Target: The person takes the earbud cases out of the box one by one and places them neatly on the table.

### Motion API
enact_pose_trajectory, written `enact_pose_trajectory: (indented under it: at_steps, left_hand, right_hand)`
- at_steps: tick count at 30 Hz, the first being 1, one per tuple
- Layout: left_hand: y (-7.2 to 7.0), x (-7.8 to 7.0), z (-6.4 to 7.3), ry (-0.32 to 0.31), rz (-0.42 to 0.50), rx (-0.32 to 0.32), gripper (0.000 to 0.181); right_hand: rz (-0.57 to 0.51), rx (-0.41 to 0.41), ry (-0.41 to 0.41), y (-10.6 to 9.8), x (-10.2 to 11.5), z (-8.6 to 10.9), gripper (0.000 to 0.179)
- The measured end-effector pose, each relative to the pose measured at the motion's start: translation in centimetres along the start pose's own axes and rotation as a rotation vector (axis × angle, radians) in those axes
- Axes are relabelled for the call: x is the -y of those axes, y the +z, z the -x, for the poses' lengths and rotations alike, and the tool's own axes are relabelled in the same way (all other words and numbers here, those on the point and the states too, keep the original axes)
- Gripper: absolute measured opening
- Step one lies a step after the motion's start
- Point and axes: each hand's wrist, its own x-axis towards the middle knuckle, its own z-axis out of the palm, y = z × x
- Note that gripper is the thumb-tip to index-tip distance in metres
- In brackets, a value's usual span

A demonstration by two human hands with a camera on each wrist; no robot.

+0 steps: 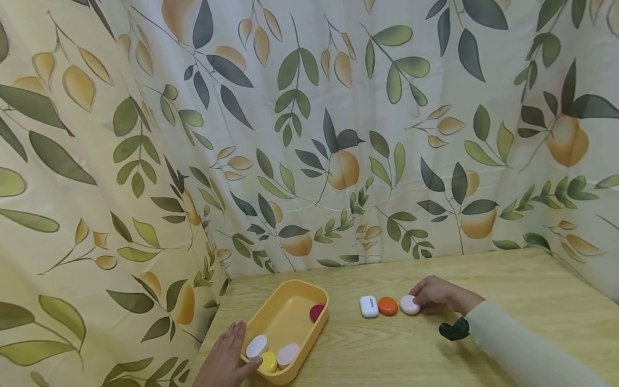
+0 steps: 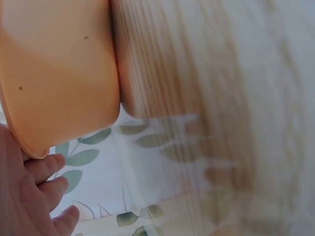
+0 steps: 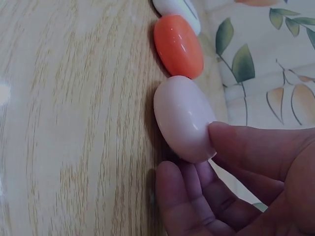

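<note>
Tray point(image 1: 285, 312): plain yellow-orange. Inside tray: crimson disc point(image 1: 316, 313), white disc point(image 1: 256, 346), yellow disc point(image 1: 268, 362), pink disc point(image 1: 288, 355). Right of tray: white case point(image 1: 369, 307), orange disc point(image 1: 388, 306), pale pink puck point(image 1: 409, 305), cream sleeve point(image 1: 522, 344). Beneath tray: counter point(image 1: 348, 349), light yellow-tan with streaked wood grain. Behind tray: curtain point(image 1: 309, 161), off-white, printed with green and grey leaves, orange fruit.
</note>
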Motion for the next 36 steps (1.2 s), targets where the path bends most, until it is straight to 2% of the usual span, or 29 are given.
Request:
enact_pose_trajectory:
  at_steps: [5,10,17,26,36]
  left_hand:
    - [0.12,-0.1,0.02,-0.003,0.005,-0.007,0.09]
    - [0.28,-0.03,0.07,0.012,-0.006,-0.021,0.09]
    - [0.36,0.03,0.12,0.031,-0.012,-0.055,0.088]
    - [0.57,0.12,0.2,0.013,-0.006,-0.03,0.089]
    - [0.58,0.22,0.05,0.016,-0.002,-0.038,0.089]
  right_hand:
    - [0.054,-0.066,0.035,0.46,0.43,0.12,0.023]
    - [0.079,-0.087,0.07,0.63,0.41,0.05,0.023]
    - [0.1,-0.072,0.058,0.68,0.65,0.12,0.024]
    - [0.109,-0.104,0.06,0.71,0.32,0.08,0.026]
    - [0.094,-0.11,0.053,0.76,0.6,0.07,0.024]
